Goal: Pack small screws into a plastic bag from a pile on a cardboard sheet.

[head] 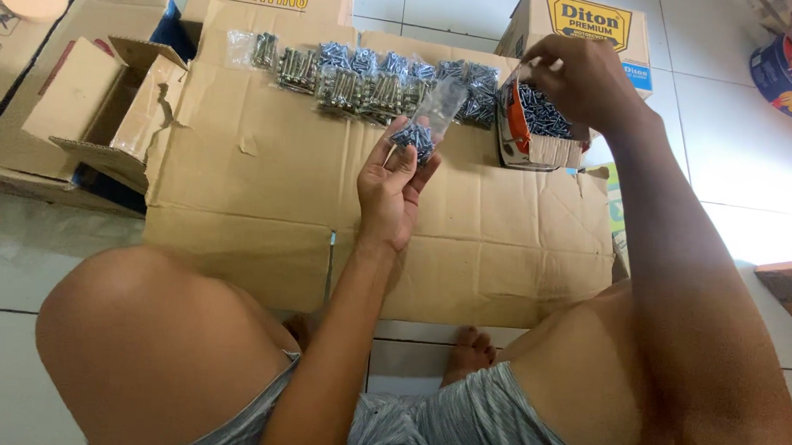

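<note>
The small clear bag (428,118) of screws stood upright at frame centre, pinched by the left hand (388,191), mouth open toward the right hand (576,80), whose fingers closed over the screw box (535,122) at upper right.

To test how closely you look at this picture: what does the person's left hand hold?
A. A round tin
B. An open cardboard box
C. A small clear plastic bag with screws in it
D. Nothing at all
C: the left hand holds up a small clear bag of screws over the flattened cardboard, while the right hand reaches into the small box of screws.
</note>
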